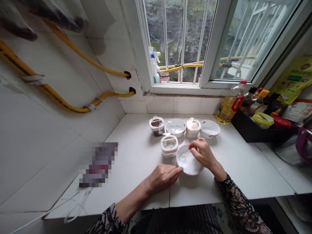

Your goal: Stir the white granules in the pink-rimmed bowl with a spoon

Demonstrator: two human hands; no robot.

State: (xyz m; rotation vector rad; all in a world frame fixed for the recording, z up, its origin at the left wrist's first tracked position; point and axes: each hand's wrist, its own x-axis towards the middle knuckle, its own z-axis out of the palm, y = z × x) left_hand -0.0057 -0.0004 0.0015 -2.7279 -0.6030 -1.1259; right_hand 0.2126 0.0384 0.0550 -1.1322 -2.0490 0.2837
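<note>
A white bowl [179, 165] with a pinkish rim stands on the counter, with white powdery or grainy stuff inside. My left hand [162, 178] pinches its left rim between thumb and fingers. Over the bowl's right side, my right hand [201, 152] is closed on the thin handle of a pale spoon [187, 152], whose tip reaches into the white stuff; most of the handle is hidden by the fingers. Touching or very near the bowl is a lidded clear jar [169, 146] with pale contents.
Behind stand a jar of dark red bits [156, 126], two more bowls [179, 127] [210, 129] and a jar of beige powder [193, 128]. An oil bottle [225, 109] and a black condiment box [251, 130] are at right. A blurred-out object [98, 165] with a cable lies left.
</note>
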